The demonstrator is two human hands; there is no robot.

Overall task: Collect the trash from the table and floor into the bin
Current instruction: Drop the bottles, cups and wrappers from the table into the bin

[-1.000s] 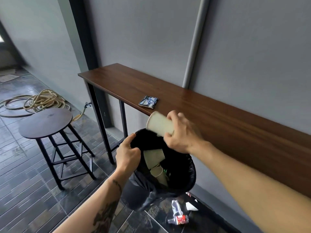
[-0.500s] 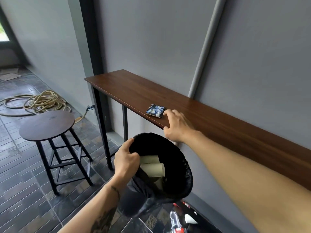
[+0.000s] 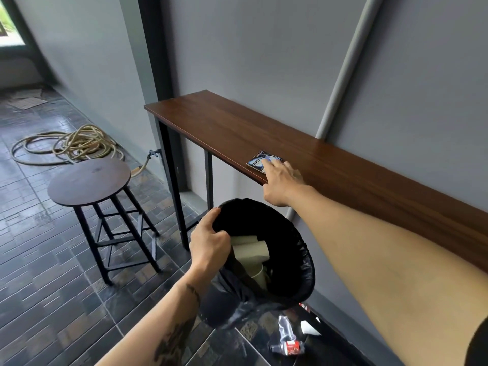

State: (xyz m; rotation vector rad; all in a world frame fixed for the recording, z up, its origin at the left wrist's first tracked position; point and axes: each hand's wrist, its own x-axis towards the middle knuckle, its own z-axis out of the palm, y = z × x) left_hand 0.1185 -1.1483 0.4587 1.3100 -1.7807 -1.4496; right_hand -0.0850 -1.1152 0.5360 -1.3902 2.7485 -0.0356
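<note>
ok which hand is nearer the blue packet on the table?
Right. The right hand has its fingertips on the blue packet; the left hand grips the bin rim, below the table edge.

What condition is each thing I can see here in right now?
Black-lined round bin: open, lifted, tilted, paper cups inside.
Blue-and-white flat wrapper: lying on the brown wooden table, fingertips on it.
Left hand: gripping the bin's rim.
Right hand: open, reaching onto the wrapper.
Crushed clear plastic bottle: lying on the floor.
</note>
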